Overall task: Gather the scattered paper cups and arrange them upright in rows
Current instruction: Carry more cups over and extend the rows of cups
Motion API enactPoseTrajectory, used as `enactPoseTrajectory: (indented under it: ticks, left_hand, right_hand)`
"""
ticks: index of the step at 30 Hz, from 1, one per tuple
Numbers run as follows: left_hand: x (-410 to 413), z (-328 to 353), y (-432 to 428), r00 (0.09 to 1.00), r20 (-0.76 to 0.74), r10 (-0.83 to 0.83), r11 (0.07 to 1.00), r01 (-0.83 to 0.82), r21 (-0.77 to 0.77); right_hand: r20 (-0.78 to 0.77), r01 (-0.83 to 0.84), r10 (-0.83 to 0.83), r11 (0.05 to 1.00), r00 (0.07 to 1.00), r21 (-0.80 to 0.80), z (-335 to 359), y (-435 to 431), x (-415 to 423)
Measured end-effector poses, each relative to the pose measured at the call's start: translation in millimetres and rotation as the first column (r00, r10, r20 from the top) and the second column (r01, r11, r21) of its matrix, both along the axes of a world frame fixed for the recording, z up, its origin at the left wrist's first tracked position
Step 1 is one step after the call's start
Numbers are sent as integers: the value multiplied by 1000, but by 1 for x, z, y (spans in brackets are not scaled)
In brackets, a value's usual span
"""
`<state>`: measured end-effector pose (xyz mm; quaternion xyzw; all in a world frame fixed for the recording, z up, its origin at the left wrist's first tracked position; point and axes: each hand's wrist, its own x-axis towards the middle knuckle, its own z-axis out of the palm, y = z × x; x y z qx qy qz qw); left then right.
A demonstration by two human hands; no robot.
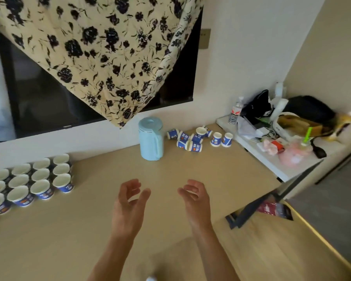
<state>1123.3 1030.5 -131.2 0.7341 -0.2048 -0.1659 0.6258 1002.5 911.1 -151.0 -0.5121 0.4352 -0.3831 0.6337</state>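
Tan tabletop (170, 173): recorded across the lower frame.
Left hand (128, 201) and right hand (195, 201): held above it at six o'clock, side by side, fingers loosely curled, nothing gripped.
Upright cups (30, 179): ranged in rows at nine o'clock, rims up, closely packed.
Scattered cups (188, 139): found tumbled on their sides at one o'clock, near the wall.
Two standing cups (221, 139): set just beside the tumbled ones.
Pale blue jug (151, 138): placed at twelve o'clock.
Floral cloth (99, 47): hung over a dark screen (39, 98) at eleven o'clock.
Cluttered white shelf (272, 159): noted at two o'clock.
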Motion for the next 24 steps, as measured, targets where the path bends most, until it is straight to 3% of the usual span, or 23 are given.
enactPoseTrajectory:
  ticks: [14, 24]
  left_hand:
    - [7, -27, -203, 988, -120, -92, 996, 91, -21]
    - [22, -49, -274, 987, -163, -12, 992, 33, 126]
  right_hand:
    - [-203, 1, 0, 1000, 979, 5, -24, -182, 7]
    - [-418, -202, 164, 978, 894, -48, -73, -306, 54]
